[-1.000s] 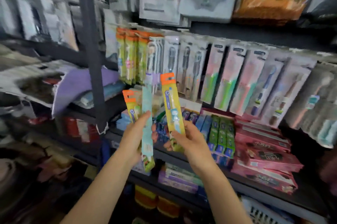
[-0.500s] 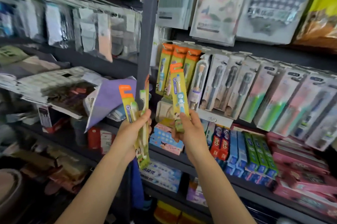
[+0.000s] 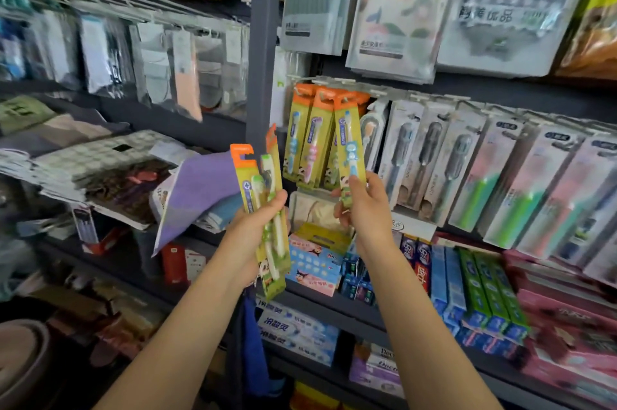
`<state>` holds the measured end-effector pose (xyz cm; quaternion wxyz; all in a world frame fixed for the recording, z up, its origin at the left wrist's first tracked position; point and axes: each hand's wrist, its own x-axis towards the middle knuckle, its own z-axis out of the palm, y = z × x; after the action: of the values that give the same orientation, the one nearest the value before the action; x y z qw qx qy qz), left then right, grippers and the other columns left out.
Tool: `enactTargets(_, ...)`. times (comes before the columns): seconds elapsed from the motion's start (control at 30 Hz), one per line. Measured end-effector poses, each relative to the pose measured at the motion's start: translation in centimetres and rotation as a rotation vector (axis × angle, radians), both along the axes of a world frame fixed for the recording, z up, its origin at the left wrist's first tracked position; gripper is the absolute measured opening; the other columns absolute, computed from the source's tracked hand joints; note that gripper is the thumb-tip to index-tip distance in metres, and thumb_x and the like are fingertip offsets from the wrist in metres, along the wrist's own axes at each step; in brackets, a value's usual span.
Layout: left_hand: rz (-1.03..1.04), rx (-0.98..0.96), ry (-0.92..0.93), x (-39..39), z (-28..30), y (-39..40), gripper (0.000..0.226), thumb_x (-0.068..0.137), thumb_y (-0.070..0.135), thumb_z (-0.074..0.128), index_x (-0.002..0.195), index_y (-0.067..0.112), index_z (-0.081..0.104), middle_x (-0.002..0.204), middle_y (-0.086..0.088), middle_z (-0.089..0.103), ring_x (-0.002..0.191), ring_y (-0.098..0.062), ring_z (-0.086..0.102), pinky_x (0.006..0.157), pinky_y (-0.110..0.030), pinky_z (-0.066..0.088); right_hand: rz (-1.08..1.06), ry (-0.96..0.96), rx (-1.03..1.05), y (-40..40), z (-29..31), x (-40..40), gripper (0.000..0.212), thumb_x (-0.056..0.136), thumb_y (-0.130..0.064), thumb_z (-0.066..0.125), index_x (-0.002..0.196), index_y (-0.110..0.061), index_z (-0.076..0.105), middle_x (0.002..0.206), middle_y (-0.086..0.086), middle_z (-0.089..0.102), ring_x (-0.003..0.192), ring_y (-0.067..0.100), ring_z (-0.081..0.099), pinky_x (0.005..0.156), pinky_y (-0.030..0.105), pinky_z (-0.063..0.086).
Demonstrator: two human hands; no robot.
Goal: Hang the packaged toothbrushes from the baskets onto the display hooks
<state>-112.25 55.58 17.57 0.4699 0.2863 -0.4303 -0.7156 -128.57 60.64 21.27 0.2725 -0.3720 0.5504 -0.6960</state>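
My right hand (image 3: 365, 209) pinches the lower end of one green-and-orange toothbrush pack (image 3: 349, 142) and holds it up so its orange top sits among the same packs hanging on the display hooks (image 3: 307, 139). Whether its hole is on a hook cannot be told. My left hand (image 3: 255, 232) grips a small bunch of the same toothbrush packs (image 3: 263, 199), upright, to the left of the hooks and below them. No basket is in view.
A grey upright post (image 3: 263, 42) stands just left of the hooks. Rows of white-packed toothbrushes (image 3: 467, 169) hang to the right. Toothpaste boxes (image 3: 474, 292) fill the shelf below. Folded cloths and a purple pack (image 3: 197, 196) lie on the left shelves.
My right hand has lifted its single pack up and right until its top reaches the hanging orange packs. My left hand keeps its bunch at about the same height. The view has shifted left.
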Motion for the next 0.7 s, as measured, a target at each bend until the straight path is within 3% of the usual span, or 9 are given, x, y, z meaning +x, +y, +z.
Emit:
enactTargets(0.1,0.032,-0.069,-0.037,-1.3,0.4,-0.3,0.067,0.058,0.048,0.086,0.114,0.017,0.069,0.081,0.008,0.074,0.082,-0.013,0.071,0.080,-0.033,0.055,0.004,0.025,0.004,-0.8,-0.6,-0.5,0.011,0.109,-0.023,0.042,0.108,-0.023,0.052,0.085,0.006,0.064,0.045,0.016,0.053,0.043,0.028,0.037)
enactTargets(0.17,0.046,-0.110,-0.068,-1.9,0.6,-0.4,0.084,0.049,0.060,0.093,0.117,0.016,0.069,0.088,0.007,0.073,0.088,-0.016,0.069,0.090,-0.038,0.054,0.022,0.037,0.019,-1.4,-1.2,-0.6,0.014,0.110,-0.024,0.040,0.114,-0.016,0.051,0.083,0.007,0.064,0.044,0.018,0.055,0.042,0.028,0.041)
enactTargets(0.23,0.053,-0.131,-0.086,-2.3,0.6,-0.5,0.090,0.043,0.066,0.093,0.115,0.017,0.070,0.092,0.003,0.074,0.091,-0.020,0.068,0.090,-0.040,0.053,0.043,0.054,0.072,-2.2,-1.9,-0.6,0.022,0.110,-0.028,0.039,0.120,-0.012,0.050,0.083,0.008,0.067,0.044,0.020,0.058,0.042,0.027,0.043)
enactTargets(0.4,0.055,-0.154,-0.107,-2.7,0.8,-0.5,0.025,0.085,0.039,0.073,0.096,0.016,0.070,0.077,-0.001,0.072,0.064,-0.015,0.066,0.061,-0.028,0.051,0.074,-0.012,0.156,-4.6,-3.1,-0.6,0.029,0.111,-0.034,0.036,0.117,-0.010,0.051,0.093,0.015,0.069,0.044,0.021,0.061,0.039,0.025,0.045)
enactTargets(0.53,0.052,-0.162,-0.149,-2.7,0.7,-0.6,0.022,0.089,0.033,0.072,0.094,0.011,0.071,0.077,-0.004,0.072,0.061,-0.015,0.067,0.057,-0.027,0.054,0.108,-0.094,0.178,-6.3,-3.3,-0.6,0.040,0.110,-0.038,0.037,0.127,-0.005,0.052,0.095,0.017,0.072,0.046,0.021,0.061,0.044,0.029,0.048)
enactTargets(0.6,0.028,-0.180,-0.200,-2.8,0.5,-0.6,0.039,0.076,0.038,0.079,0.103,0.011,0.072,0.081,-0.002,0.075,0.068,-0.016,0.071,0.067,-0.031,0.057,0.128,-0.157,0.207,-6.5,-3.1,-0.7,0.046,0.109,-0.042,0.038,0.129,-0.004,0.054,0.081,0.008,0.075,0.044,0.018,0.062,0.050,0.033,0.049)
enactTargets(0.7,0.047,-0.168,-0.250,-3.1,-0.1,-1.0,0.060,0.058,0.045,0.085,0.111,0.019,0.074,0.092,-0.001,0.079,0.091,-0.023,0.074,0.094,-0.047,0.056,0.129,-0.186,0.293,-6.4,-3.0,-1.3,0.051,0.106,-0.050,0.040,0.124,-0.004,0.055,0.055,-0.005,0.070,0.041,0.014,0.063,0.049,0.029,0.051)
